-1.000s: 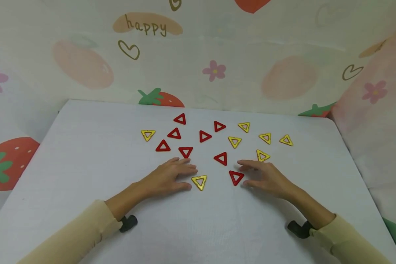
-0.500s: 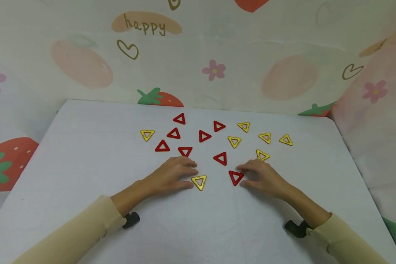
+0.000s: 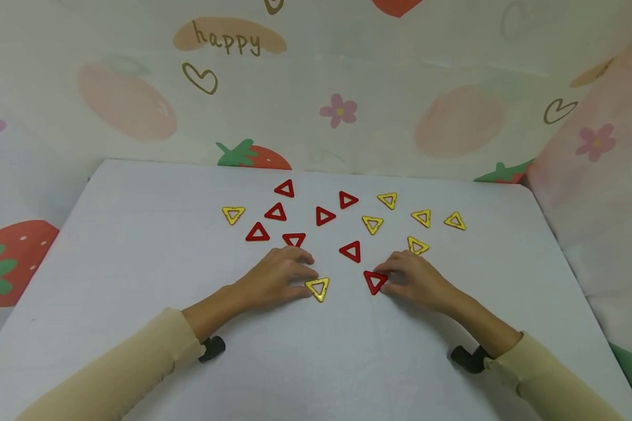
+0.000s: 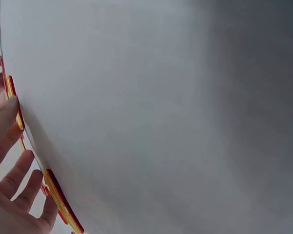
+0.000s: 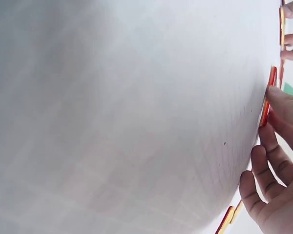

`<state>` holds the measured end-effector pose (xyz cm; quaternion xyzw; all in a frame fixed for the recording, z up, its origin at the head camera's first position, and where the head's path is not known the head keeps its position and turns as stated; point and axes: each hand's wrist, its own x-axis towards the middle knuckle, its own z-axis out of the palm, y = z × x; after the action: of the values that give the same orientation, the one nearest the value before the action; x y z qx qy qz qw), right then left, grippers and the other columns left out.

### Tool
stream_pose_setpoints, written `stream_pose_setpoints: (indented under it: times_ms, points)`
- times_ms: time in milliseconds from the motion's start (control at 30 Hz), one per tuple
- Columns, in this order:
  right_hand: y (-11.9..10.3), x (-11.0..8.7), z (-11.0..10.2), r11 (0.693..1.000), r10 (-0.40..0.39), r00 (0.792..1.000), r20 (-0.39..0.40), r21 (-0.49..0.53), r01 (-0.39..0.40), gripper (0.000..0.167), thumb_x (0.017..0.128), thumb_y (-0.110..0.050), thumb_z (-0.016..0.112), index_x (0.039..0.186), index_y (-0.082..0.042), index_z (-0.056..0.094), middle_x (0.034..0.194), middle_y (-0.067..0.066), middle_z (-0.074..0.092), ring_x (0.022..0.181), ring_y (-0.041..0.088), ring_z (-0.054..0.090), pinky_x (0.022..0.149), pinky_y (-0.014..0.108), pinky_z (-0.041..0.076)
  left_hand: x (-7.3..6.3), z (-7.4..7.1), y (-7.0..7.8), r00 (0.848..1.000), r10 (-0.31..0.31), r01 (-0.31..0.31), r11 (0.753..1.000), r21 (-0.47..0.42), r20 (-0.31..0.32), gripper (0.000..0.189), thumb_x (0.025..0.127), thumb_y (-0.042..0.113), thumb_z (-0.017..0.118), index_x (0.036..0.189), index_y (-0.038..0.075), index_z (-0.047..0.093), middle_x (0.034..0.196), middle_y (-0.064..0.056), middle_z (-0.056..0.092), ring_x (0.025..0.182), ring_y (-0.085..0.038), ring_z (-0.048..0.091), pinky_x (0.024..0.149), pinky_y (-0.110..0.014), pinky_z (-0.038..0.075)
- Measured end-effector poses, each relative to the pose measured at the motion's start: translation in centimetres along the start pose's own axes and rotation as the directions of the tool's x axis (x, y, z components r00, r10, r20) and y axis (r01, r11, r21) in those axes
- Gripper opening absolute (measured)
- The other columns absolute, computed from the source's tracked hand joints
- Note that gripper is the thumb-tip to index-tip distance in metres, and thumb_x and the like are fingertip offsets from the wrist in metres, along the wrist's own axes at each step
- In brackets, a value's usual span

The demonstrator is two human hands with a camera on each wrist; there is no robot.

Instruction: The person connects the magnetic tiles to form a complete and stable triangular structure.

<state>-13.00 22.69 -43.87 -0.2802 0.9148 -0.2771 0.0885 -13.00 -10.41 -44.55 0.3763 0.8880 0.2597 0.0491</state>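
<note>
A yellow triangle frame (image 3: 324, 288) lies flat on the white table (image 3: 316, 362); my left hand (image 3: 276, 276) has thumb and index finger at its left side, pinching it. To its right lies a red triangle frame (image 3: 369, 279), its right corner between the thumb and index finger of my right hand (image 3: 418, 279). In the left wrist view the left thumb (image 4: 7, 114) overlaps the yellow piece's edge. The right wrist view shows the right thumb (image 5: 283, 105) against the red piece (image 5: 272, 75). Other fingers of both hands are loosely bent.
Several more red triangles (image 3: 358, 252) and yellow triangles (image 3: 381, 225) lie scattered toward the back. One red triangle (image 3: 294, 235) is right beyond the left fingers, partly covered. A yellow triangle (image 3: 424, 248) lies just behind the right hand. Printed cloth (image 3: 379, 64) hangs behind the table.
Both hands have moved slightly inward, the left to the right and the right to the left, and their thumbs and index fingers have come onto the two front triangles. The triangles lie where they were.
</note>
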Motion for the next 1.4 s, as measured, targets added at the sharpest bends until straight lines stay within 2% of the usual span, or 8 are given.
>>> stream_pose_setpoints:
  times_ms: [333, 633, 1400]
  points:
    - [-0.4, 0.2, 0.3, 1.000, 0.018, 1.000, -0.004, -0.014, -0.018, 0.035, 0.081, -0.010, 0.083, 0.115, -0.011, 0.075, 0.100, -0.006, 0.068, 0.098, 0.014, 0.057, 0.084, 0.038, 0.049, 0.1, 0.1, 0.1, 1.000, 0.008, -0.008, 1.000, -0.017, -0.014, 0.031, 0.084, 0.024, 0.081, 0.115, 0.017, 0.077, 0.123, -0.006, 0.065, 0.119, -0.023, 0.054, 0.100, -0.047, 0.043]
    - [-1.1, 0.4, 0.4, 0.999, 0.025, 1.000, 0.011, -0.029, -0.025, 0.035, 0.081, -0.014, 0.084, 0.114, -0.012, 0.075, 0.099, -0.006, 0.067, 0.098, 0.015, 0.056, 0.084, 0.036, 0.050, 0.2, 0.2, 0.1, 0.999, 0.018, -0.018, 1.000, 0.001, -0.031, 0.030, 0.084, 0.025, 0.081, 0.113, 0.018, 0.078, 0.121, -0.006, 0.066, 0.117, -0.022, 0.055, 0.095, -0.043, 0.046]
    - [-2.8, 1.1, 1.5, 0.999, 0.003, 1.000, 0.011, -0.050, -0.003, 0.033, 0.080, -0.024, 0.085, 0.109, -0.013, 0.076, 0.096, -0.008, 0.066, 0.098, 0.011, 0.053, 0.083, 0.033, 0.050, 0.4, 0.2, 0.1, 0.999, 0.027, -0.028, 1.000, -0.015, -0.039, 0.028, 0.083, 0.024, 0.082, 0.110, 0.019, 0.079, 0.118, -0.006, 0.066, 0.114, -0.022, 0.056, 0.094, -0.042, 0.046]
